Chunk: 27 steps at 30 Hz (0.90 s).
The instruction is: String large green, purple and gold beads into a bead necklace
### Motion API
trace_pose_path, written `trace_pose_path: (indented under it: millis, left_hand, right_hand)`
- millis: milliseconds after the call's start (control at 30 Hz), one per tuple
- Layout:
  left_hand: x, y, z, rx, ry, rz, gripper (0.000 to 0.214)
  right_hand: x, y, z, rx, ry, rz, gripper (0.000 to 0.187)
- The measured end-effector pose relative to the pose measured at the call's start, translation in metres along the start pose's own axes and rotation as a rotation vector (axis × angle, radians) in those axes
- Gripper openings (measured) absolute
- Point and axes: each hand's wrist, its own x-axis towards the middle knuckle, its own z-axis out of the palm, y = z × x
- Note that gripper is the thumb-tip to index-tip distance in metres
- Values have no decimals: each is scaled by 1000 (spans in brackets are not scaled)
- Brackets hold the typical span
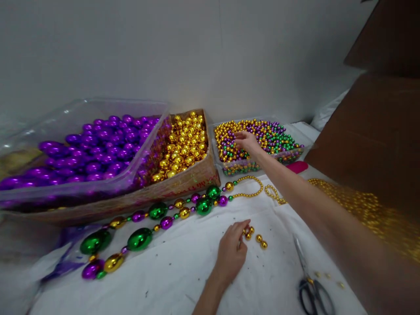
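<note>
Grip: left hand (232,245) has curled fingers, with the tips at a few gold beads (248,234); right hand (247,143) has bent fingers over small mixed beads (278,135). I cannot tell if either hand is pinching a bead.
Purple balls: big shiny purple balls (98,148) fill a clear tub (65,191) at the worktop's (170,280) back left corner.
Long necklace: green, gold and purple necklace (158,210) lies in front of the cardboard box (183,186).
Gold balls: shiny gold balls (185,144) fill the box's right end, near the back edge.
Loose pair: 2 gold beads (264,245) lie just right of the left hand's fingertips.
Mixed beads: they fill a clear tray (292,152) by the back edge, right of the box.
Scissors: black-handled scissors (316,297) lie toward the right edge, beside 3 tiny gold beads (327,275).
Gold strings: blurry gold heap (361,205) at the far right, partly behind the right arm.
</note>
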Motion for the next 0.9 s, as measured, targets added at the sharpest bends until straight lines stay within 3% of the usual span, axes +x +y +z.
trace_pose_path:
  millis: [100,267,400,467,567,767,900]
  left_hand:
    - [-6,-9,4,-37,80,1,59]
    - [-5,-10,4,-172,180,-72,44]
    - [10,7,-14,-203,262,-91,35]
    - [26,17,-28,-145,256,-60,30]
    - [64,33,-49,-1,243,58,27]
    - [174,57,-77,305,312,242,24]
    - [237,53,-79,415,311,225,25]
  right_hand:
    - [16,-6,-13,-36,4,-35,25]
    - [19,-7,-91,-222,79,21,27]
    - [12,7,-139,-370,40,74,29]
    - [12,15,-143,-448,-5,70,30]
    - [21,23,-131,-576,-76,34,29]
    - [41,30,-99,-826,-189,-39,26]
    - [47,33,-113,-956,-184,-42,25]
